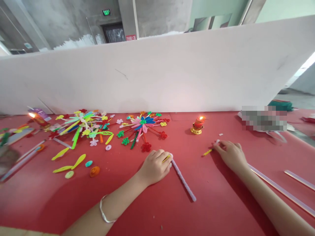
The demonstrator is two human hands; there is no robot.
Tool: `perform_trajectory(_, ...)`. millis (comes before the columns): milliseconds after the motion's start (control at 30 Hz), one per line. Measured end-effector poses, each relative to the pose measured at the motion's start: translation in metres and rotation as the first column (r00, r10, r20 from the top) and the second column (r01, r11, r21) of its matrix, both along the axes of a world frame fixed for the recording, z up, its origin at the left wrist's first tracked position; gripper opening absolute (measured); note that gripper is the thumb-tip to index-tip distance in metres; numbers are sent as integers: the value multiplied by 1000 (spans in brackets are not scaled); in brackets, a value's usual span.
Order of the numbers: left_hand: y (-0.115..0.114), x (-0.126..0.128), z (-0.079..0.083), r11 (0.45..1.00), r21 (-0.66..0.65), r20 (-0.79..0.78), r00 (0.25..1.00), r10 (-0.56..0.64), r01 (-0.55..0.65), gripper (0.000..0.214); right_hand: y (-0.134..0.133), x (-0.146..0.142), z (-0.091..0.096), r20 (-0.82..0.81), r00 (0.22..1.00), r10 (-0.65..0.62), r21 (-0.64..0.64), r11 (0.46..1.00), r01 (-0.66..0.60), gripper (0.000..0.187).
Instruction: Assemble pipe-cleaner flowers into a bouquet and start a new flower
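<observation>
My left hand (155, 166) rests on the red table (157, 203) as a loose fist, closed on the top end of a lilac pipe cleaner (183, 180) that runs down to the right; a bit of yellow shows between the fingers. My right hand (231, 154) lies further right, fingers curled onto the table, fingertips touching a small white scrap (217, 142) and a short yellow piece (207, 152). A small lit candle in a gold holder (197, 125) stands just beyond both hands.
A pile of bright pipe-cleaner flowers (144, 126) and loose petals (81, 129) covers the far left. A second lit candle (36, 118) burns at the far left. Clear glue sticks (283, 190) lie at right. A white board (157, 75) walls the back.
</observation>
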State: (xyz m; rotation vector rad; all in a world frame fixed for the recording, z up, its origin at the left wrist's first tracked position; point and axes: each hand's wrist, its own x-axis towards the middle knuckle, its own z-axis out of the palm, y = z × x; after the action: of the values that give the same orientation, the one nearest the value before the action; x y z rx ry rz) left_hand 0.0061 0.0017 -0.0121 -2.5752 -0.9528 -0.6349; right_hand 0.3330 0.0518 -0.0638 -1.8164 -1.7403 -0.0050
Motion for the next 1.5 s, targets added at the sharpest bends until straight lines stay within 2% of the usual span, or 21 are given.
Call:
perform_trajectory(233, -5, 6, 16, 979, -204, 231, 971, 58, -10, 13, -5, -8, 18, -97, 995, -11, -29, 1000, 8, 34)
perform_trajectory(333, -5, 19, 29, 906, -420, 330, 939, 102, 49, 15, -16, -26, 33, -140, 988, 61, 77, 996, -51, 30)
perform_trajectory(433, 2, 39, 34, 714, -687, 383, 901, 203, 131, 56, -31, -49, 50, -112, 969, 221, 210, 958, -195, 27)
perform_trajectory(500, 8, 54, 32, 518, -807, 446, 868, 217, 284, 72, -41, -61, 60, -66, 937, 344, 244, 916, -319, 24)
perform_trajectory(567, 13, 65, 29, 285, -853, 500, 839, 212, 437, 63, -47, -68, 66, -75, 911, 406, 275, 886, -372, 22)
perform_trajectory(600, 15, 69, 28, 200, -859, 508, 835, 212, 472, 49, -48, -69, 68, -100, 908, 406, 284, 887, -365, 22)
perform_trajectory(633, 16, 70, 28, 153, -862, 507, 835, 216, 484, 36, -49, -69, 68, -145, 908, 394, 285, 895, -343, 22)
perform_trajectory(667, 16, 70, 30, 145, -863, 505, 834, 223, 484, 30, -48, -68, 68, -213, 904, 371, 270, 911, -310, 22)
perform_trajectory(733, 18, 65, 35, 204, -843, 536, 808, 243, 498, 34, -46, -66, 66, -421, 854, 305, 187, 951, -248, 24)
perform_trajectory(800, 22, 54, 42, 282, -782, 622, 727, 292, 555, 35, -45, -65, 64, -664, 706, 247, 85, 963, -257, 26)
perform_trajectory(867, 28, 36, 52, 370, -703, 711, 593, 379, 607, 35, -44, -66, 62, -839, 503, 210, 46, 947, -318, 26)
perform_trajectory(900, 32, 25, 56, 441, -664, 747, 518, 416, 604, 34, -44, -67, 62, -887, 416, 201, 49, 937, -346, 26)
perform_trajectory(967, 38, -1, 63, 647, -560, 828, 359, 430, 518, 34, -43, -70, 62, -935, 306, 182, 61, 929, -365, 24)
perform_trajectory(1033, 39, -31, 67, 808, -505, 859, 270, 435, 305, 34, -42, -71, 61, -954, 255, 158, 64, 938, -341, 22)
perform_trajectory(1067, 38, -46, 67, 842, -515, 840, 290, 459, 159, 34, -41, -71, 61, -962, 233, 145, 64, 945, -322, 22)
perform_trajectory(1100, 35, -61, 66, 838, -545, 781, 365, 507, 2, 33, -40, -70, 59, -968, 211, 133, 64, 950, -305, 21)
perform_trajectory(1167, 27, -86, 61, 742, -605, 519, 564, 642, -289, 31, -37, -68, 55, -980, 169, 106, 55, 957, -286, 21)
perform_trajectory(1267, 15, -117, 54, 649, -508, 166, 676, 718, -566, 21, -34, -66, 48, -989, 138, 58, 13, 952, -305, 22)
perform_trajectory(1300, 13, -126, 54, 625, -427, 76, 663, 744, -653, 20, -33, -65, 46, -989, 142, 44, -3, 950, -312, 23)
perform_trajectory(1367, 10, -146, 57, 495, -318, -61, 539, 840, -808, 23, -33, -66, 42, -986, 166, 21, -33, 948, -316, 25)
perform_trajectory(1500, 6, -197, 65, 191, -351, -152, 257, 954, -917, 31, -35, -69, 40, -969, 245, 16, -66, 944, -325, 29)
